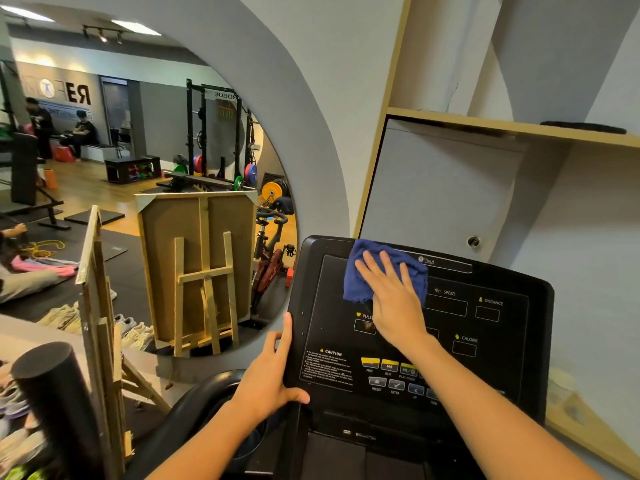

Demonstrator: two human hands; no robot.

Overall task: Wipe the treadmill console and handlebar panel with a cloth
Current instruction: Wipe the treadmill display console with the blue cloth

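1. I'm in a gym corner, a round mirror (145, 174) to my left and wooden shelving (519, 128) above.
2. My right hand (394, 303) lies flat, fingers straight, pressing the blue cloth (367, 268) onto the console (485, 327) top, left of centre.
3. My left hand (273, 372) grips the console's left edge.
4. I judge wiping early: lower buttons (388, 372) and handlebar panel remain.

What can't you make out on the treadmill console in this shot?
Head view only:
- Black treadmill console: the display under the crumpled blue cloth and flat right hand is covered.
- Buttons right of ENTER: hidden by the right forearm.
- Caution text: too small to read.
- Console's left side face: behind the left hand holding its edge.
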